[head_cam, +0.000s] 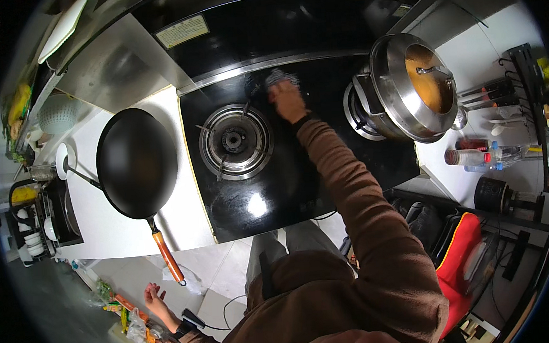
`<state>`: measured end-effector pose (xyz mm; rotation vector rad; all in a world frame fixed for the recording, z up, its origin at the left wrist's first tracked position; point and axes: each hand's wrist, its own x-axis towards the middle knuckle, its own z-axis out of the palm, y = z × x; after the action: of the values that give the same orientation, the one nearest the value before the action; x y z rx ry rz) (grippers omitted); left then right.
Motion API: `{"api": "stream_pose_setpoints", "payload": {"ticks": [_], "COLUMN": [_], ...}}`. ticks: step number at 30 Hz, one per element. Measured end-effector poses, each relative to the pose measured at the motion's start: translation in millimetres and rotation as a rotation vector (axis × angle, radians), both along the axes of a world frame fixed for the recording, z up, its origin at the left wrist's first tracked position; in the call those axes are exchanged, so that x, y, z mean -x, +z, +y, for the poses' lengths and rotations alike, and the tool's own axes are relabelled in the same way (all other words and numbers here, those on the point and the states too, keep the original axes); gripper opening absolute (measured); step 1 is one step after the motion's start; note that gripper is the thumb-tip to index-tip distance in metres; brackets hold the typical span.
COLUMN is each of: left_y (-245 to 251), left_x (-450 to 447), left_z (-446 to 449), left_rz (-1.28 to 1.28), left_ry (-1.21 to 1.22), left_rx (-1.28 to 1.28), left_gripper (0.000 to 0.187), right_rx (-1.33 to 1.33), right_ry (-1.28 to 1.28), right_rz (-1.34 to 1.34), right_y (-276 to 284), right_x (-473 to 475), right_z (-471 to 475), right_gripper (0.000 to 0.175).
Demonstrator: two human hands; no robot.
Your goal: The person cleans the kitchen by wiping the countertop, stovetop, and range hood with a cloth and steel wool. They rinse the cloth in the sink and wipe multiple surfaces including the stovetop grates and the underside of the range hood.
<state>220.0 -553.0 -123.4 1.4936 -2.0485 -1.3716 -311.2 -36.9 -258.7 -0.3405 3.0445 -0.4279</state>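
My right hand reaches to the back of the black glass gas hob and presses on a grey scouring pad or cloth, blurred by motion. Just left of it is the left burner, with its metal rings and pan supports. My left hand hangs low at the left beside the counter, holding nothing, fingers loosely curled and apart. A black wok with a wooden handle rests on the white counter left of the hob. A large steel pot with a domed lid stands on the right burner.
A black range hood panel spans the back. Bottles and hanging utensils are at the right. A white pan lid or dish lies behind the wok, near the sink. Bagged groceries are at the lower left.
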Motion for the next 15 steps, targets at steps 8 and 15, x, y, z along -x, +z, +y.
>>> {"api": "stream_pose_setpoints", "payload": {"ticks": [8, 15], "left_y": [50, 93], "left_x": [63, 129], "left_z": [16, 108], "left_rz": [0.16, 0.297], "left_ry": [-0.13, -0.401], "left_rx": [0.161, 0.202], "left_gripper": [0.02, 0.021], "right_rx": [0.104, 0.091], "right_ry": [-0.02, -0.321], "right_rz": [-0.005, -0.03], "right_y": [19, 34], "right_x": [-119, -167], "right_z": [13, 68], "right_gripper": [0.034, 0.049]}}
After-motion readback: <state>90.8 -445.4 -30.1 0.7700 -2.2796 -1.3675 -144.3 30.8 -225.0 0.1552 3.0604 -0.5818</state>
